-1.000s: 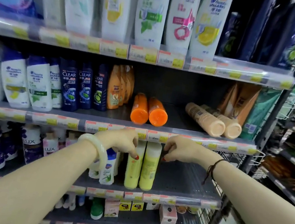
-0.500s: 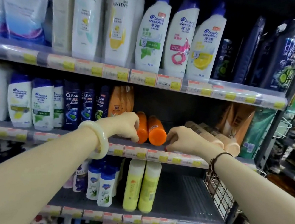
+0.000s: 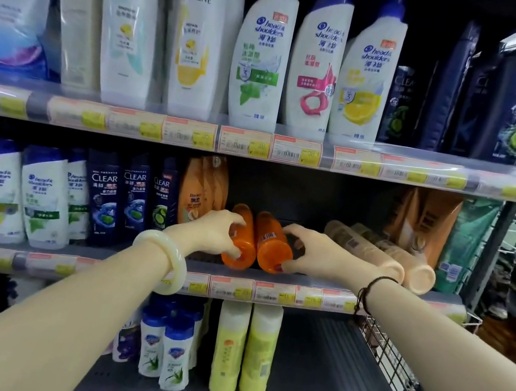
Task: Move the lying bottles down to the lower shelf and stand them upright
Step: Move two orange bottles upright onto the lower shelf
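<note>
Left hand (image 3: 214, 230) and right hand (image 3: 315, 252) each clasp one lying orange bottle (image 3: 270, 242) on the middle shelf (image 3: 371, 289); firm grip, then lower to the lower shelf (image 3: 330, 380), bases down.

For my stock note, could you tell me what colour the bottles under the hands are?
Orange bottles, head view.

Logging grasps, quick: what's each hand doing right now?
Left hand: closed on the left orange bottle.
Right hand: closed on the right orange bottle.
</note>
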Demonstrator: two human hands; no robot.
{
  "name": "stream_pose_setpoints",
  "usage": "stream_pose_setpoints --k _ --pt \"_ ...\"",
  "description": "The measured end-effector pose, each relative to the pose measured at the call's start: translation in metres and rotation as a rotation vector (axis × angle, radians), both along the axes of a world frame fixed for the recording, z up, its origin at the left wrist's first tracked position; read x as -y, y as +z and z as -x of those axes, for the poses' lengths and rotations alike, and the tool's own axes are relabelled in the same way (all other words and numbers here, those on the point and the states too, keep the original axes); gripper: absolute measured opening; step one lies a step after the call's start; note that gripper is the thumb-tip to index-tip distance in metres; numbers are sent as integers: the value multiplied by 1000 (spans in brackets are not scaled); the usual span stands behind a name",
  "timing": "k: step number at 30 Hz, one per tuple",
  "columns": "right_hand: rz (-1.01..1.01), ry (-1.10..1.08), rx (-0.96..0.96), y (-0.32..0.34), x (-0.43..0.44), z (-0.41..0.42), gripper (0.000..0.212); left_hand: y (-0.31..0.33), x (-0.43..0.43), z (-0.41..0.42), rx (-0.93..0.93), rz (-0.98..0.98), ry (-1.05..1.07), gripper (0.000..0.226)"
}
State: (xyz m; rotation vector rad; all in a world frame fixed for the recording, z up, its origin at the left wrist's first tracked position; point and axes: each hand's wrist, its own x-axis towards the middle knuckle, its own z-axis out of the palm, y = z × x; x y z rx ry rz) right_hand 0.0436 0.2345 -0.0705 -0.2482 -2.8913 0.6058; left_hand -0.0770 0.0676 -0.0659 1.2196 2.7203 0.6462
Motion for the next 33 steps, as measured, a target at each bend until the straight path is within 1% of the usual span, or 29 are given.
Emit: stream_pose_setpoints --k 7,13,21,23,27,33 --pt "36 33 9 -10 -6 14 71 -17 -8 12 78 -112 -22 69" --pt "84 31 -92 -16 -10 20 62 -27 -8 19 70 -199 -24 63" --pt "83 42 -112 -17 -14 22 59 -16 -4 15 99 -248 -41 60" --pt "87 43 -115 -16 -15 22 59 -8 -2 13 98 -246 -61 58" --pt "129 48 -135 -13 -15 19 56 1 0 4 69 -179 -93 57" --pt "100 58 -148 -13 -18 3 51 0 1 -10 11 -130 -114 55"
